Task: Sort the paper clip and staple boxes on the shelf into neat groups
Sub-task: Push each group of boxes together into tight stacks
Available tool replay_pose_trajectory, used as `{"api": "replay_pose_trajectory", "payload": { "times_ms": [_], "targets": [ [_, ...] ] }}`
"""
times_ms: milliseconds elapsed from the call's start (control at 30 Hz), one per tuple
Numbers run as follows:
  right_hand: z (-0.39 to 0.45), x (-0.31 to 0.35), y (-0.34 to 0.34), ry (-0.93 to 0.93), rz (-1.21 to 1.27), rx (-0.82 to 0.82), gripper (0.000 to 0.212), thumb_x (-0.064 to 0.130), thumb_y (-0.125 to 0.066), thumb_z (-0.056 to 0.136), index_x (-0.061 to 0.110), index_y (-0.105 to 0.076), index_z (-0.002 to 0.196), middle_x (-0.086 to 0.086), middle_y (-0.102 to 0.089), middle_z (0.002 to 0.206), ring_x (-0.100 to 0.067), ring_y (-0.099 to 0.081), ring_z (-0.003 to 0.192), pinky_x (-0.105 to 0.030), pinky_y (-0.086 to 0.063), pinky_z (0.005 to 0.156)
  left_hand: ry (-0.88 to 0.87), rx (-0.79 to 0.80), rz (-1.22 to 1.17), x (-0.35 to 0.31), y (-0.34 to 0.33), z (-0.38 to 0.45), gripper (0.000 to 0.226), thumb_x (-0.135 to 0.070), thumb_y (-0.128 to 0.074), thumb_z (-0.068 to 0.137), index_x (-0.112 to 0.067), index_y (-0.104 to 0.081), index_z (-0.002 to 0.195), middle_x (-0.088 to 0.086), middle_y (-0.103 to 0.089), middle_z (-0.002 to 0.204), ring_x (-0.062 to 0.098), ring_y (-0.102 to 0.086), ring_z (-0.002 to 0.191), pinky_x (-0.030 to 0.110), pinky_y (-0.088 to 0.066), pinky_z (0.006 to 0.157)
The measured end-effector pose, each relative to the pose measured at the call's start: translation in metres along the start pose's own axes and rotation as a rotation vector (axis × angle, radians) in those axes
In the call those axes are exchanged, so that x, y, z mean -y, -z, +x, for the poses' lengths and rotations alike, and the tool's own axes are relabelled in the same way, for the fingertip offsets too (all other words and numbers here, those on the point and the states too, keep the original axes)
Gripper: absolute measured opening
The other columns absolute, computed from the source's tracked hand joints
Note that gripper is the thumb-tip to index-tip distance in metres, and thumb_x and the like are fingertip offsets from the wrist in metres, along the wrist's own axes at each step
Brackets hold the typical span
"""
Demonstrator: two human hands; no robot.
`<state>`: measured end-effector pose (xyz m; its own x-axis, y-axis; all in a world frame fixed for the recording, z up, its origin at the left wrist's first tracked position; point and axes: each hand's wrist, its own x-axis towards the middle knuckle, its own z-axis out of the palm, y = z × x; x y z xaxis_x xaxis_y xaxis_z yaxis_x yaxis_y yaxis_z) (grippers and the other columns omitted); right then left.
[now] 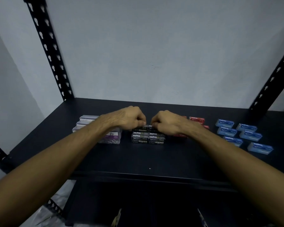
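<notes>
Several black staple boxes point(148, 138) lie in a tight two-column block at the middle of the dark shelf point(138, 158). My left hand point(129, 118) and my right hand point(166, 122) both rest on the block's far end, fingers curled down onto the rear black boxes. Clear paper clip boxes point(87, 122) sit in a group to the left, one with a purple label point(112, 138) at the front, partly behind my left forearm. Red staple boxes point(197, 120) lie right of the block, mostly hidden by my right hand. Several blue staple boxes point(246, 135) are spread loosely at the far right.
Black perforated shelf uprights rise at the back left point(49, 51) and back right point(272, 77) against a pale wall. The shelf's front edge point(147, 176) runs below my forearms, with a darker lower level beneath it.
</notes>
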<state>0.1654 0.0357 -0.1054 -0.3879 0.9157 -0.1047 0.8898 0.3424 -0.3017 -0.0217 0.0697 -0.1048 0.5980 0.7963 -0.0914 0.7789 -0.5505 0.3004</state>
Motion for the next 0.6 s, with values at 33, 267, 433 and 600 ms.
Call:
{"api": "replay_pose_trajectory", "payload": {
  "times_ms": [33, 267, 433, 600],
  "targets": [
    [-0.002, 0.001, -0.001, 0.009, -0.001, 0.005, 0.026, 0.014, -0.046, 0.092, 0.022, -0.071, 0.093, 0.010, -0.063, 0.080, -0.012, -0.061, 0.079, -0.024, -0.041, 0.063, 0.002, 0.010, 0.000, -0.001, 0.000, -0.003, 0.021, -0.031, -0.056, 0.096, -0.029, -0.069, 0.081, -0.005, -0.069, 0.072, 0.015, -0.066, 0.069, 0.024, -0.046, 0.062],
    [-0.015, 0.006, -0.001, 0.016, -0.008, 0.025, 0.029, 0.015, -0.046, 0.093, 0.021, -0.073, 0.101, 0.011, -0.061, 0.082, -0.009, -0.058, 0.077, -0.023, -0.040, 0.066, -0.011, 0.024, -0.024, -0.009, -0.002, -0.015, 0.020, -0.033, -0.056, 0.097, -0.026, -0.073, 0.089, -0.010, -0.066, 0.069, 0.005, -0.056, 0.061, 0.023, -0.043, 0.061],
    [-0.019, 0.007, 0.000, 0.045, -0.026, 0.021, 0.026, 0.013, -0.046, 0.092, 0.027, -0.065, 0.080, 0.014, -0.060, 0.071, -0.003, -0.056, 0.068, -0.022, -0.040, 0.061, -0.031, 0.008, 0.000, -0.013, -0.002, -0.020, 0.022, -0.030, -0.056, 0.097, -0.028, -0.065, 0.078, -0.016, -0.054, 0.055, 0.000, -0.047, 0.051, 0.019, -0.036, 0.057],
    [-0.026, 0.010, 0.002, 0.034, -0.009, 0.064, 0.022, 0.024, -0.045, 0.096, 0.020, -0.067, 0.093, 0.009, -0.064, 0.082, -0.009, -0.060, 0.076, -0.023, -0.041, 0.061, 0.005, 0.018, -0.031, -0.017, -0.001, -0.022, 0.039, -0.043, -0.052, 0.098, -0.027, -0.058, 0.062, -0.011, -0.050, 0.053, 0.006, -0.045, 0.052, 0.028, -0.041, 0.058]
  ]
}}
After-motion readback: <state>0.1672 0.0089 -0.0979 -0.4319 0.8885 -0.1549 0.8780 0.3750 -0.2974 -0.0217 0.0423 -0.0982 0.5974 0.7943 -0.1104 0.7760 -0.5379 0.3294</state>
